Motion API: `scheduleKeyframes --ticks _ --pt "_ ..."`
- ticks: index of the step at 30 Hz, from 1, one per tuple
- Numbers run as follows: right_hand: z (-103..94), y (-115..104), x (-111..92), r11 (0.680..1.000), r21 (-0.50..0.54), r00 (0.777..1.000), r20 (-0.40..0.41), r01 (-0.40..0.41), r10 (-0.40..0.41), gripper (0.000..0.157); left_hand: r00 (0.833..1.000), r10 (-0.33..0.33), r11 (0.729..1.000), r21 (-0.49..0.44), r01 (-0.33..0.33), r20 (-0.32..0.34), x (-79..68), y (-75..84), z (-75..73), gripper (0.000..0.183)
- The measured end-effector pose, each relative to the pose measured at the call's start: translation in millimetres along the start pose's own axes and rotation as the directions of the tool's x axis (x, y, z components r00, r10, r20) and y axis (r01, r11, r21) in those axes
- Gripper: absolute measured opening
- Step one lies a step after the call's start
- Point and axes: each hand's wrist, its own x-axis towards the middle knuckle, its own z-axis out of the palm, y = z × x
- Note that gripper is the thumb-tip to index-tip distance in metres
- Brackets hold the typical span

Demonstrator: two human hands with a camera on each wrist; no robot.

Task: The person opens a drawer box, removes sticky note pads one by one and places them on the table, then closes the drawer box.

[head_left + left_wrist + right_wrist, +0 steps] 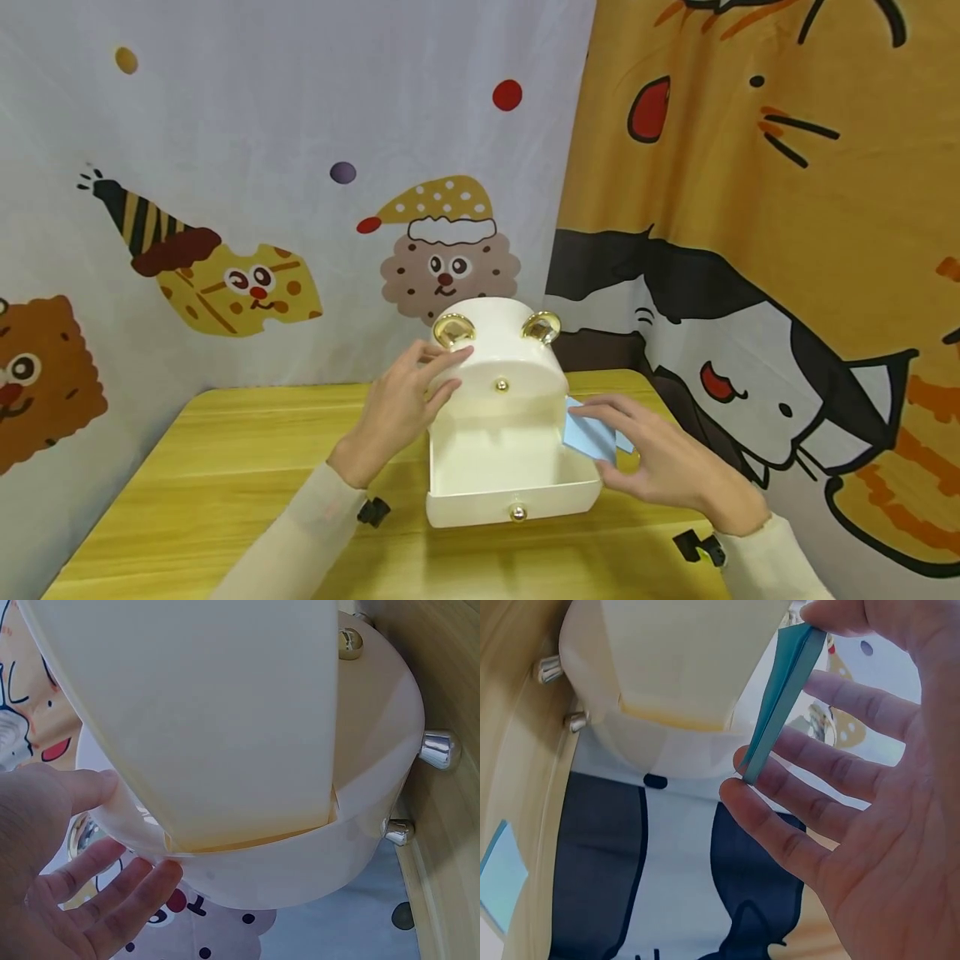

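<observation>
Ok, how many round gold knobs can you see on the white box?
2: the upper knob, on the front above the open drawer, and the lower knob, on the drawer's front. Any on the far side would be hidden.

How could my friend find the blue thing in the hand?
On the wooden table stands a white box with gold ears and an open drawer. Beside that drawer, the right hand holds a blue pad. Another blue piece lies on the table; this one is held.
</observation>
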Motion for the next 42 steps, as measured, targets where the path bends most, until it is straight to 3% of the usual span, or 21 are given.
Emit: scheduleKeyframes --ticks 11,22,34,42 --pt "-6.5 18.1 -12.2 0.998 0.015 0.998 -0.013 -0.063 0.063 0.077 1.000 -0.009 1.000 0.001 0.009 0.002 0.2 -0.1 0.3 0.052" --pt "3.8 45.3 -26.4 0.990 0.054 0.991 -0.032 -0.128 0.130 0.073 1.000 -0.010 1.000 -0.005 0.010 -0.006 -0.5 -0.6 0.7 0.053" --pt "22.8 67.9 -43.4 0.967 0.099 0.972 0.020 -0.233 0.233 0.069 1.000 0.004 1.000 0.003 -0.004 -0.009 -1.0 -3.0 2.4 0.053" --pt "45.3 86.1 -55.7 0.946 0.102 0.949 0.104 -0.307 0.297 0.062 1.000 0.008 1.000 -0.003 -0.008 -0.008 -1.6 -3.7 2.9 0.053"
